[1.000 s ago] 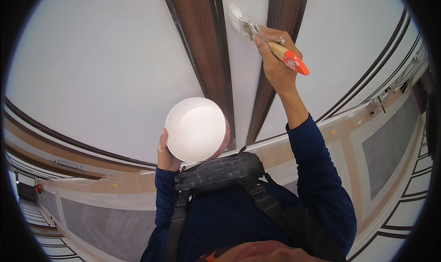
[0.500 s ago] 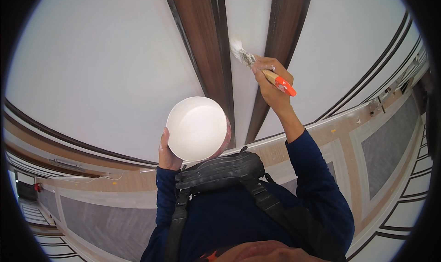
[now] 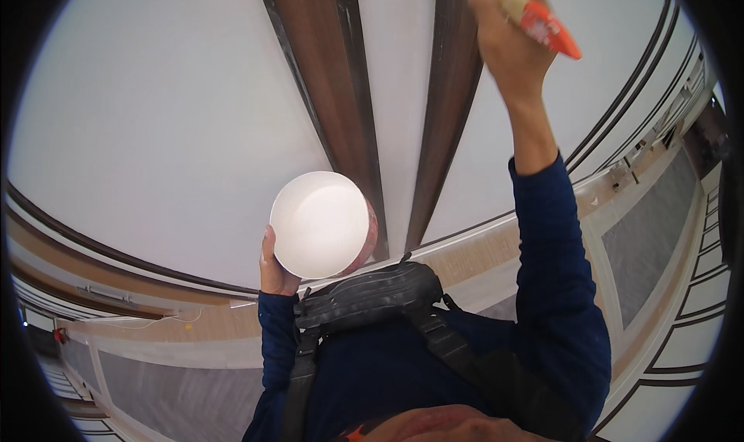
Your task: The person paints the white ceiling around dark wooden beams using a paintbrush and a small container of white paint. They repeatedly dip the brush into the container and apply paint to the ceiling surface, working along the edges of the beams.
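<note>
In my left hand [image 3: 276, 265] is a round tub [image 3: 318, 223] with a white inside and a reddish side, held in front of the wall near my chest bag [image 3: 368, 295]. My right hand [image 3: 511, 31] is raised to the upper edge of the picture, gripping a paintbrush [image 3: 552, 32] with a pale wooden handle and orange end. The brush's bristles are blurred and partly cut off at the top, so their contact with the wall cannot be made out. Behind both hands are a white wall [image 3: 155, 132] and two dark brown vertical boards [image 3: 306, 31] with a white strip between them.
A skirting [image 3: 465, 223] runs along the wall's base, above a light wood floor [image 3: 473, 256] with grey patterned sections [image 3: 178, 388]. Dark trim lines [image 3: 132, 264] curve along both sides. A loose white cable [image 3: 174, 318] and a small red object [image 3: 60, 335] lie at the far left.
My right hand with the brush first dropped slightly, then moved up and right to the top edge. The tub has shifted a little left and down in the picture.
</note>
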Demonstrator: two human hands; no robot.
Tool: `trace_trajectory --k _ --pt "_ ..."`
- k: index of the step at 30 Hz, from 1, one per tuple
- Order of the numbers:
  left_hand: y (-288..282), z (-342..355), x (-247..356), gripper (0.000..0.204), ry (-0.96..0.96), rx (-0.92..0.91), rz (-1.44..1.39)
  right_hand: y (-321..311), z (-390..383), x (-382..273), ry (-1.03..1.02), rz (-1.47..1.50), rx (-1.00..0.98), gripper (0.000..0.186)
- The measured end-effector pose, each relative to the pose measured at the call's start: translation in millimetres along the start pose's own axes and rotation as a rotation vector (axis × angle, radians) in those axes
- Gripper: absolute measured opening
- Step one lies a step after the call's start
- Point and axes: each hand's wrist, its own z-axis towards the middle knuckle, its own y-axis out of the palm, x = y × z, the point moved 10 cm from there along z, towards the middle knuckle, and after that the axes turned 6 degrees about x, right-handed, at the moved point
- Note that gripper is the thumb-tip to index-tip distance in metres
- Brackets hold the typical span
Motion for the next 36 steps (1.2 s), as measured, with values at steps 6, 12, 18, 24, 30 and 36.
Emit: trace_trajectory --k 6,12,18,24,30,36 --pt "4 3 -6 0.071 -0.004 -0.030 -0.022 12 -19 -25 -0.327 -0.119 0.146 0.025" --pt "1 1 -1 0.070 0.013 -0.009 -0.049 23 -127 20 0.357 -0.078 -0.247 0.011" --pt "9 3 2 0.070 0.038 -0.048 -0.052 32 86 -28 -0.014 0.064 0.054 0.009" --pt "0 4 -7 0.071 0.005 -0.041 -0.080 26 76 -49 -0.498 -0.003 0.259 0.010" --pt "0 0 -2 0.073 0.057 -0.049 -0.068 22 -100 -9 -0.026 -0.142 -0.120 0.015" --pt "5 7 1 0.075 0.052 -0.077 -0.108 28 29 -2 0.181 0.015 -0.221 0.024"
